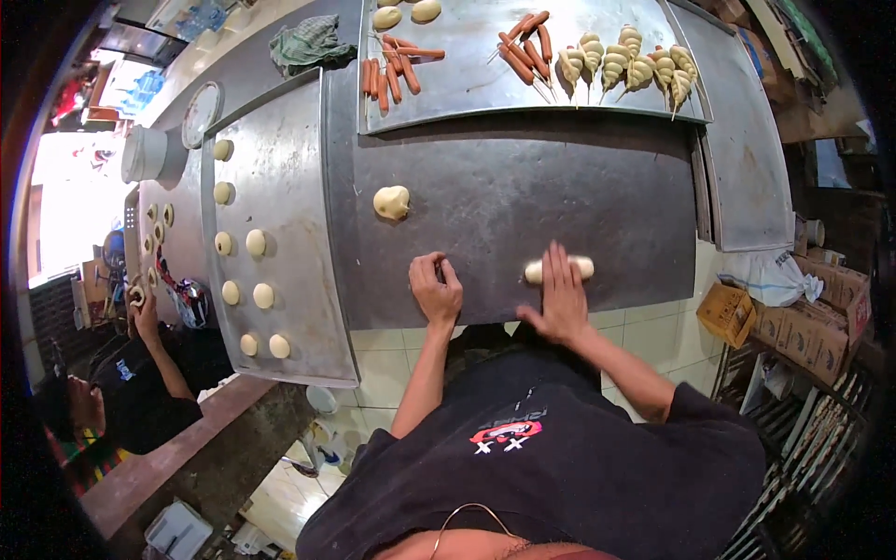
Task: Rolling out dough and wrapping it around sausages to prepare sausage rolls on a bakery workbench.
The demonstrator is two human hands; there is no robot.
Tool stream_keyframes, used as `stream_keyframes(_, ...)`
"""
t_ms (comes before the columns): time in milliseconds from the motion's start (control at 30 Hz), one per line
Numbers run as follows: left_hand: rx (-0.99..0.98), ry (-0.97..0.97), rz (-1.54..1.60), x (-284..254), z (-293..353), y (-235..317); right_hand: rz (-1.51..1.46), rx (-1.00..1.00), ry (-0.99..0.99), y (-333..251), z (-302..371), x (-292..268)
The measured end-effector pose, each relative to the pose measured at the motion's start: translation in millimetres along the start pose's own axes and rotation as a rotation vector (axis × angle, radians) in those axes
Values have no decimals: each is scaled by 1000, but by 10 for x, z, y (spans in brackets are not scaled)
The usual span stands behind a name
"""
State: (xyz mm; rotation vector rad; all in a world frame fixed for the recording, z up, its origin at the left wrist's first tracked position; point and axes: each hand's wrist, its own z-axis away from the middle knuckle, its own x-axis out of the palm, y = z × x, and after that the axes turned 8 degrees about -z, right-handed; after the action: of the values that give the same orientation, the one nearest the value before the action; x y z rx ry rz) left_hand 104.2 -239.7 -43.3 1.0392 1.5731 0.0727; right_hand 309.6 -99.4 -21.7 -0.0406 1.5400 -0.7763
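A short roll of pale dough lies on the dark metal worktop. Across its middle my right hand rests flat, fingers stretched and slightly blurred, thumb out to the left. My left hand is by the worktop's front edge, its fingers curled in toward the palm. The inside of that hand is hidden, so I cannot tell whether anything is in it. Up and to the left of it sits an uneven lump of dough, apart from both hands.
A tray behind holds sausages on sticks, dough-wrapped sausages and dough balls. The left tray carries several dough balls. A cloth lies beyond it. Another person's hand holds dough at far left. Cardboard boxes stand right.
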Motion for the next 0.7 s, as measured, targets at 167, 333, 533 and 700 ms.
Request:
stream_keyframes(167, -118, -160, 265, 186, -307, 544, 44, -5, 283, 432, -1617, -224)
stream_keyframes(333, -423, -169, 1286, 1005, -1408, 1249, -494, -212, 547, 445, -2403, -84)
stream_keyframes(533, 198, -609, 365, 886, -29, 1088, 34, 41, 329, 556, -676, 220)
stream_keyframes(700, 541, -580, -285, 528, 130, 1075, 117, 253, 211, 333, -284, 42)
